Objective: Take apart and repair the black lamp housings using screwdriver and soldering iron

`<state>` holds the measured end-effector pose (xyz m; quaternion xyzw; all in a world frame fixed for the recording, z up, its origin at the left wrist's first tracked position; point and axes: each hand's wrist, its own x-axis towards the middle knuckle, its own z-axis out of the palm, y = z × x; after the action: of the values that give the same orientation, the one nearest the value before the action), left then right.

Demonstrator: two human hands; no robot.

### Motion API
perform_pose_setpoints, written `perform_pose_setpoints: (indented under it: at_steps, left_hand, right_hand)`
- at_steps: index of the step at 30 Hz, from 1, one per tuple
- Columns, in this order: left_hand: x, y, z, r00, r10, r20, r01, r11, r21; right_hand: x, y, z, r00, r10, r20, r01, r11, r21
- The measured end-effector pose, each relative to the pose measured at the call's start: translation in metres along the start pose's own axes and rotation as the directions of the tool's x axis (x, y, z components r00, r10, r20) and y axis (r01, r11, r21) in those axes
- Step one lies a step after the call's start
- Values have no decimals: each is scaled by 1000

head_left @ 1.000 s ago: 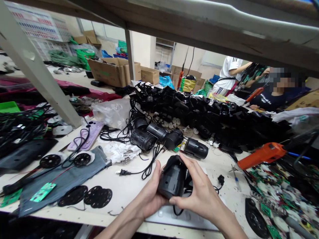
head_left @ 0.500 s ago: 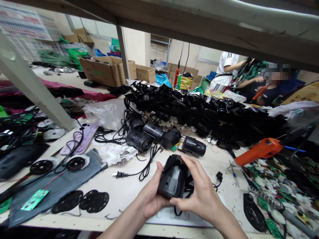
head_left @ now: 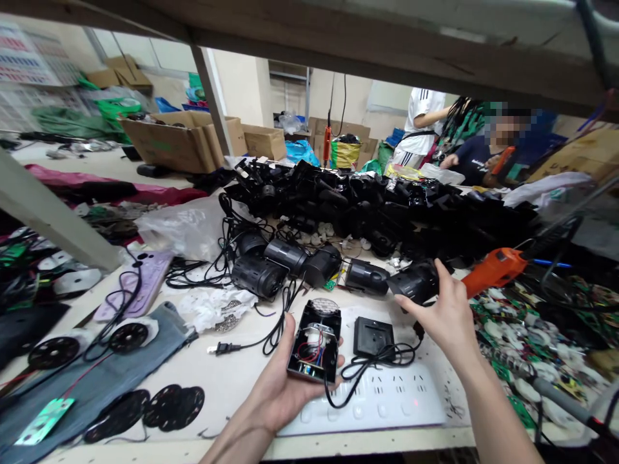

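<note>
My left hand is closed around an opened black device housing, its open side facing up, with red and blue wires, a pale inner part and a round metal mesh at its far end. A black cord runs from it. To the right, my right hand grips a curved black plastic cover between thumb and fingers, close to a row of black housings. A flat black square piece lies between my hands, behind a white power strip.
An orange electric screwdriver lies right of my right hand, beside heaped circuit boards. Black plastic parts are piled behind. A purple phone case and grey cloth lie left. A shelf beam crosses overhead; two people are beyond.
The black cover has come off the housing and moved right and away in my right hand. The housing's inside, the square piece and the power strip now show. The view has shifted slightly.
</note>
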<state>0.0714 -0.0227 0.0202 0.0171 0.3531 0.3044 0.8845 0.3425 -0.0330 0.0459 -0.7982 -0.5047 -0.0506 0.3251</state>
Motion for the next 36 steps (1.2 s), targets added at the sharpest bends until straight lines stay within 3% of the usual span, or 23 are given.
perform_pose_setpoints:
  at_steps: [4,9,17,22,24,26,30,33,36]
  left_hand:
    - [-5,-1,2,999,8,-39,-8,1000,8]
    - [-10,-3,4,999,-24,-37,24,1000,-6]
    - [-8,-4,3,996,-81,-22,80,995,-62]
    - [-8,-3,0,998,-62,-2,62,997,-48]
    - [-8,-2,0,999,-38,16,39,998,-40]
    - [-9,-2,1,1000,-11,2,11,999,-49]
    - [-9,-3,8,1000,16,-24,-17,997,-72]
    - [-8,-5,13,999,28,-25,-30,997,-75]
    - [-8,-7,16,998,6,-70,-11,998,-60]
  right_hand:
    - [7,24,17,995,37,91,-20,984,-179]
    - [8,36,26,969,130,208,-56,942,-330]
    - [20,44,44,951,85,298,22,940,-341]
    - [16,38,41,969,9,247,76,939,-336]
    - [5,24,31,985,-90,150,128,955,-268]
    - [-13,2,20,981,-186,60,190,978,-79]
    - [-60,-46,3,954,-277,113,216,898,383]
    - [-86,-68,1,931,-344,123,243,834,496]
    - [-97,-74,7,937,-325,130,203,808,553]
